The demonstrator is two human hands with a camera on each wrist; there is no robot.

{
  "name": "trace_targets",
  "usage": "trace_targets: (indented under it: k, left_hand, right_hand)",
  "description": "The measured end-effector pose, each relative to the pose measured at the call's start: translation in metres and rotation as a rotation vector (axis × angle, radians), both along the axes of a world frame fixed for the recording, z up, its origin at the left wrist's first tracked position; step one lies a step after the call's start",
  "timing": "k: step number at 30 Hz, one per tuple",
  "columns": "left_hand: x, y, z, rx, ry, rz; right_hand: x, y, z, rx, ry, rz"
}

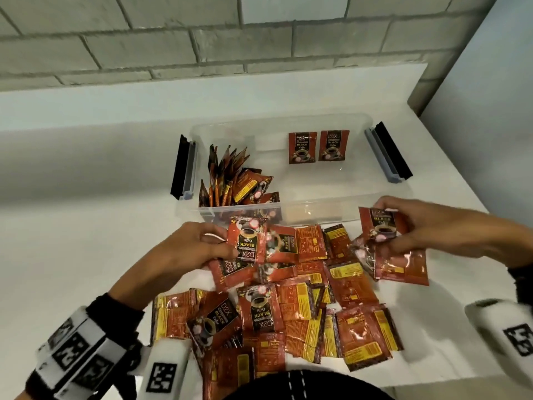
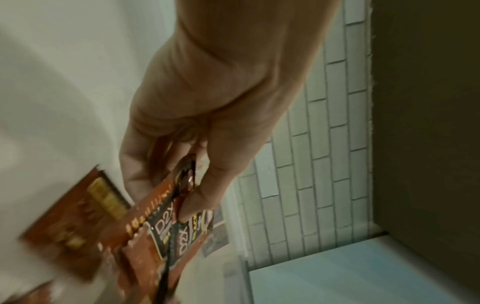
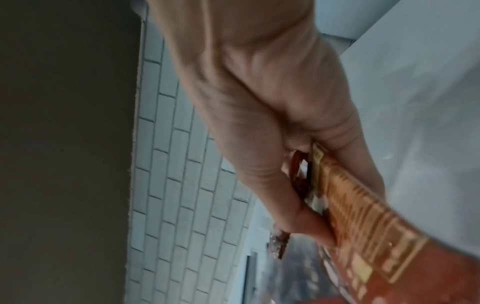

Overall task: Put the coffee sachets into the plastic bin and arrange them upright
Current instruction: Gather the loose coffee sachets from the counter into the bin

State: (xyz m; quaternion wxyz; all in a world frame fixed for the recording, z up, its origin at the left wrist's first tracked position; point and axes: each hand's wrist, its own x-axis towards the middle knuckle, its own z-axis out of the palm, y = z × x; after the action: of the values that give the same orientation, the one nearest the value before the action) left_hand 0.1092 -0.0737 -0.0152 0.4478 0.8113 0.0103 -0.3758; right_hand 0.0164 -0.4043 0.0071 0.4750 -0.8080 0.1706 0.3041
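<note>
A clear plastic bin (image 1: 326, 207) stands on the white counter. Several red coffee sachets (image 1: 223, 174) stand and lean at its left end, and two more sachets (image 1: 317, 147) stand against its far wall. A big loose pile of sachets (image 1: 302, 307) lies in front of the bin. My left hand (image 1: 199, 249) pinches a small stack of sachets (image 1: 246, 241) just before the bin's near wall; the same stack (image 2: 179, 226) shows between its thumb and fingers. My right hand (image 1: 427, 226) grips several sachets (image 1: 380, 226) at the pile's right edge; the same sachets (image 3: 358, 216) show in the right wrist view.
Two black and grey lid clips (image 1: 184, 168) (image 1: 386, 153) stick out from the bin's short ends. A grey brick wall (image 1: 202, 47) rises behind the counter, and a plain wall (image 1: 490, 82) closes the right side. The counter's near edge runs under the pile.
</note>
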Motion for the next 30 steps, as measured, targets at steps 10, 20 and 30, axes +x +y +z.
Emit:
trace_targets:
  k: [10,20,30]
  left_hand:
    - [0.055,-0.018,0.098,-0.045,-0.236,-0.200]
    - [0.133,-0.109,0.068,0.288,-0.122,-0.692]
    - [0.124,-0.131,0.034,0.688,-0.169,-0.973]
  right_hand:
    - [0.101,0.027,0.074,0.022,-0.084,0.125]
    - [0.174,0.070,0.001,-0.200,0.235,0.374]
    - [0.174,0.066,-0.013,-0.368,0.189,0.433]
